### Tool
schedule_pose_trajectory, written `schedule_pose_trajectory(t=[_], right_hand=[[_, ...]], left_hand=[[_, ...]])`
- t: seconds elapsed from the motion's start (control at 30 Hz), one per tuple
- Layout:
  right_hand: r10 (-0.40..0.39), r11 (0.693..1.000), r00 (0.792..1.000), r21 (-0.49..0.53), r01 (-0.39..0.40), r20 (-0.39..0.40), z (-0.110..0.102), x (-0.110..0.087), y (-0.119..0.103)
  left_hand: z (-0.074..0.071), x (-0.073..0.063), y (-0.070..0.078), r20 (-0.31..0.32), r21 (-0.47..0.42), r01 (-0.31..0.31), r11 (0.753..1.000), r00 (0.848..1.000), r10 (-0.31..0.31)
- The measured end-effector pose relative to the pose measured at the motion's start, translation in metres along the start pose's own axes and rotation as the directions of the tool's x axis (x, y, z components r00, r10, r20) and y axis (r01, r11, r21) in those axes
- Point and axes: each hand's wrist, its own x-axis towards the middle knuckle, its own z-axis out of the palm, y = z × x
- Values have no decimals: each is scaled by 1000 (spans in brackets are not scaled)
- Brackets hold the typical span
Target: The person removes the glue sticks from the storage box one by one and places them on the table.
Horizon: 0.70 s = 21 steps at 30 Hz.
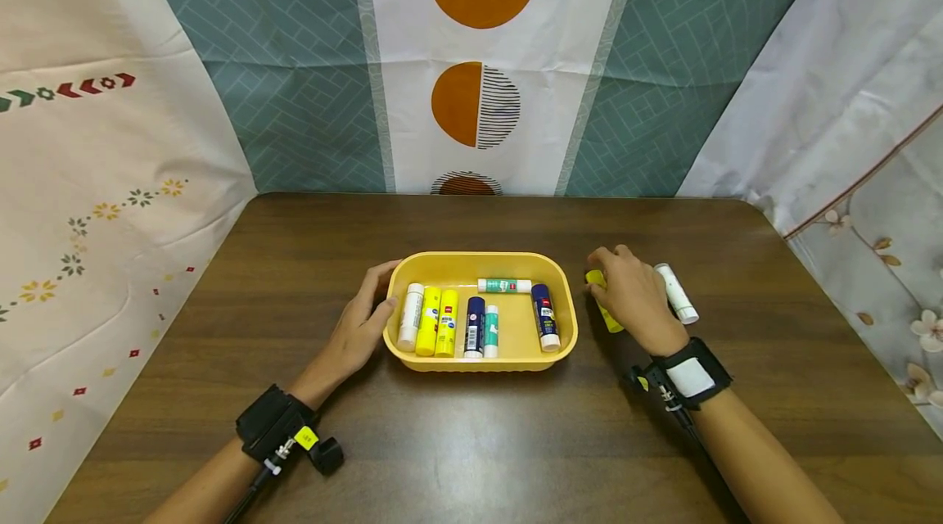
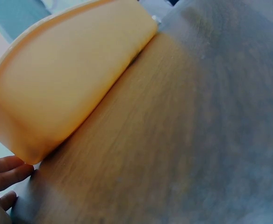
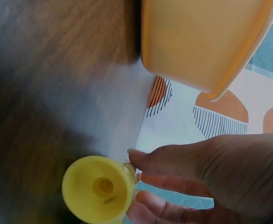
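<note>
My left hand (image 1: 357,329), fingers spread, seemingly steadied the basket (image 1: 482,364). My right hand (image 1: 636,295) pinched a yellow glue stick (image 3: 95,189).

a yellow basket (image 1: 479,364) and a white tube (image 1: 675,293) lie on the brown table (image 1: 457,450).

Right fingers (image 3: 174,184) in a pinch; left fingers (image 2: 10,178), partly hidden, apparently relaxed.
</note>
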Motion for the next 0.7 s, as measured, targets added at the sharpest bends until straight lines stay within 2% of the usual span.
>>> schedule_pose_trajectory(t=[0.5, 0.6, 0.7], right_hand=[[-32, 999, 999, -25, 32, 10, -7, 3, 8], [-53, 999, 999, 10, 53, -1, -11, 4, 7], [-109, 987, 994, 121, 111, -21, -18, 5, -1]], left_hand=[[-1, -1, -2, -7, 20, 24, 1000, 1000, -24], [-1, -1, -2, -6, 20, 27, 999, 1000, -27], [-1, 0, -1, -3, 24, 20, 999, 1000, -20]])
